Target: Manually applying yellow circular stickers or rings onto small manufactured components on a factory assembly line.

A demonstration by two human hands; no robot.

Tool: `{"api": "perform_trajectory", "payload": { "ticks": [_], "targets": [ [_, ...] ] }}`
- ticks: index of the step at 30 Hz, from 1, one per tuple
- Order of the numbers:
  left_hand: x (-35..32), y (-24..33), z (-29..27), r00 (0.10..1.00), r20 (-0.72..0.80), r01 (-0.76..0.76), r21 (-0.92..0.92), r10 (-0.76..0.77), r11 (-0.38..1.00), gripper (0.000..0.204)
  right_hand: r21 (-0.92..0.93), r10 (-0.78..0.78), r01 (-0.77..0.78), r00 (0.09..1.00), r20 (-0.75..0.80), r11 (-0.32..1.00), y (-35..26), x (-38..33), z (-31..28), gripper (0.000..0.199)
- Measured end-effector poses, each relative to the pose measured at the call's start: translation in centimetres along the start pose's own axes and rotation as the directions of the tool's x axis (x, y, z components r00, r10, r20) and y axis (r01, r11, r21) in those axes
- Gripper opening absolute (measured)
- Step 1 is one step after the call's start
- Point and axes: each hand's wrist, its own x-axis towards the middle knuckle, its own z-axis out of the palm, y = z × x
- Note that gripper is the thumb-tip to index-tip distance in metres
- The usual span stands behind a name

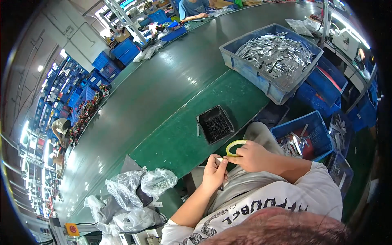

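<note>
A roll of yellow-green tape (228, 148) is gripped in my right hand (255, 157), its ring standing out past the fingers. Close against it, my left hand (213, 173) is closed on a thin, narrow piece. A pale end shows at the fingertips and a dark end (221, 187) below the hand; the rest is hidden by the fingers. The fingertips of both hands nearly meet over my lap. Just beyond them, on the green bench (171, 139), a black square tray (215, 124) holds many small dark parts.
A large blue-grey crate (261, 79) full of thin metal strips stands at the far right. Beside my right arm are a blue bin (322, 130) with metal pieces and further bins. Clear plastic bags (126, 190) lie at left. A conveyor belt (155, 81) runs past; a person (194, 10) sits across it.
</note>
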Motion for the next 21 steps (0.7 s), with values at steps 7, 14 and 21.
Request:
{"api": "perform_trajectory", "payload": {
  "ticks": [7,14,21],
  "targets": [
    [0.2,-0.5,-0.3,0.999,0.027,-0.04,0.087,0.038,0.995,0.016,-0.009,-0.018,0.018,1.0,0.014,1.0,-0.1,0.3,-0.3,0.043],
    [0.4,-0.8,-0.9,0.997,-0.022,-0.062,0.208,0.068,0.976,0.012,0.031,-0.003,0.002,1.0,0.013,1.0,-0.3,0.4,-0.2,0.044],
    [1.0,-2.1,-1.0,0.937,-0.086,-0.29,0.351,0.339,0.89,0.008,0.026,0.002,-0.004,0.998,0.06,1.0,-0.2,0.8,-0.1,0.045]
  ]
}}
